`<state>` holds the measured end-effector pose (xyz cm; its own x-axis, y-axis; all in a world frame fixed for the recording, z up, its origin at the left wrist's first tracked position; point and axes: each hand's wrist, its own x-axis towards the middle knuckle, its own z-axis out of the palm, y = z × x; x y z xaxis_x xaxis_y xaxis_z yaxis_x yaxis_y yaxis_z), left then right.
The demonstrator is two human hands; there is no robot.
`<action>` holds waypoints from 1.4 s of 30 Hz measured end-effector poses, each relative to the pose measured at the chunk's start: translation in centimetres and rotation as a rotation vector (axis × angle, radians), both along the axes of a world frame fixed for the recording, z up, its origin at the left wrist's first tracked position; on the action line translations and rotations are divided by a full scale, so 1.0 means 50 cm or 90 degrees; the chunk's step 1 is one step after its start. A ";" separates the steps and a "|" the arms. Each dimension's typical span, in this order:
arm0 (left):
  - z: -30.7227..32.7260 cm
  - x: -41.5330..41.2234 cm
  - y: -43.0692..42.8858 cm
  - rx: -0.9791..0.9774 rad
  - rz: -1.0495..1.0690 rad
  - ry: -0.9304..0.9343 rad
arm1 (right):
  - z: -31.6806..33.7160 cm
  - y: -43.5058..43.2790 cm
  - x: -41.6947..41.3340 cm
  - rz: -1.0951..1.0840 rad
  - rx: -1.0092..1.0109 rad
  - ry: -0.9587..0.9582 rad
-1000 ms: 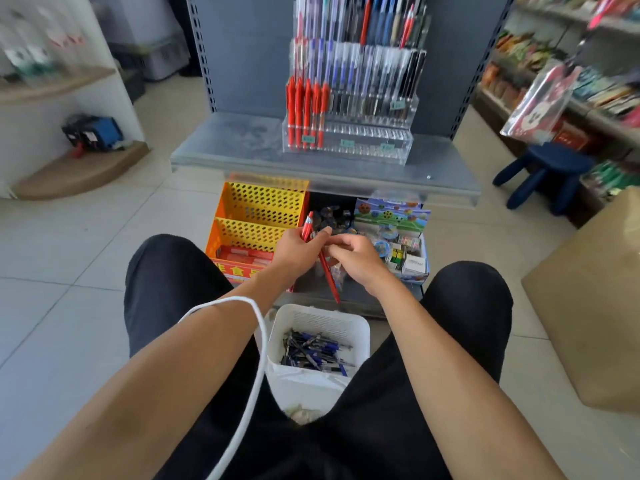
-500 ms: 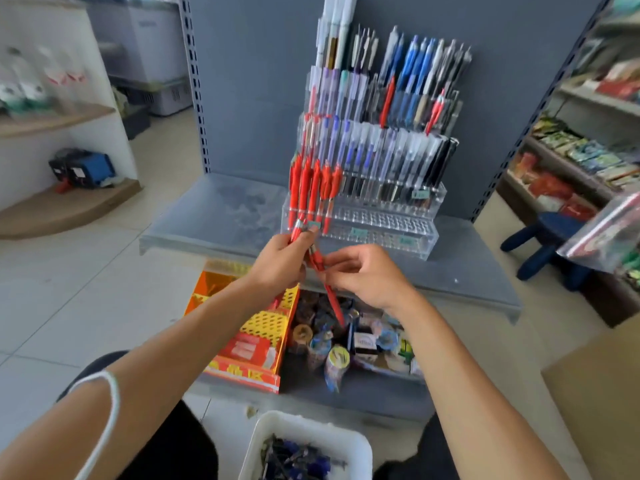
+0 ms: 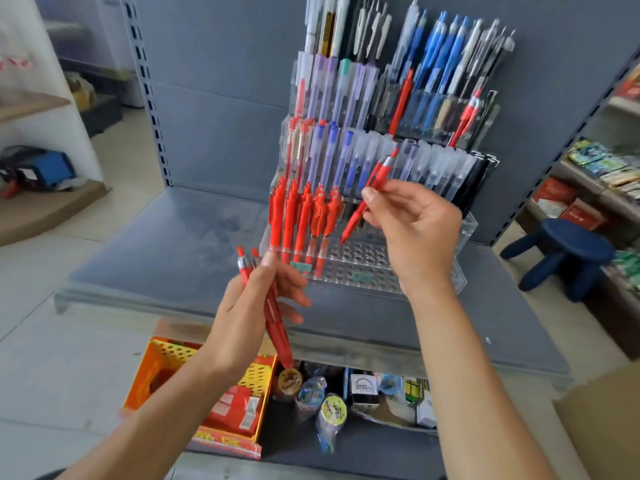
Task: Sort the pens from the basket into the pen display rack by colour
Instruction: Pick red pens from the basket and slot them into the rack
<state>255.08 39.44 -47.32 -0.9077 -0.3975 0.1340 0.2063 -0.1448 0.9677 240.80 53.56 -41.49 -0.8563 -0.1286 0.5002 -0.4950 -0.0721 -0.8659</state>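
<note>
A red pen (image 3: 352,223) is pinched, tilted, between thumb and fingertips of the right hand (image 3: 415,233), its tip held just over the open holes of the pen display rack (image 3: 367,259). Two red pens (image 3: 276,327) are gripped in the curled left hand (image 3: 256,306), lower and leftward. A row of red pens (image 3: 301,220) is seen standing in the rack just above the left hand.

We note a grey metal shelf (image 3: 166,244); the clear pen display rack (image 3: 367,259) stands on it, right of centre. Lower shelf (image 3: 367,450) beneath: orange perforated box (image 3: 149,375), small wrapped rolls (image 3: 332,410).
</note>
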 end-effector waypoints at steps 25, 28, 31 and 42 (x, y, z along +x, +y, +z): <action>0.004 0.019 0.020 -0.142 0.033 0.027 | -0.005 0.009 0.073 0.294 0.385 -0.076; 0.005 0.015 0.020 -0.134 0.082 0.034 | -0.007 0.017 0.088 0.407 0.413 -0.142; 0.009 0.013 0.025 -0.138 0.098 0.046 | -0.011 0.018 0.087 0.386 0.430 -0.158; 0.002 0.005 0.024 -0.035 0.079 0.007 | 0.006 0.037 0.047 0.165 0.220 -0.040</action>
<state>255.35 40.66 -47.25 -0.8503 -0.4986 0.1684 0.2295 -0.0635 0.9712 243.14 55.39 -41.21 -0.8010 -0.4947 0.3372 -0.4437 0.1124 -0.8891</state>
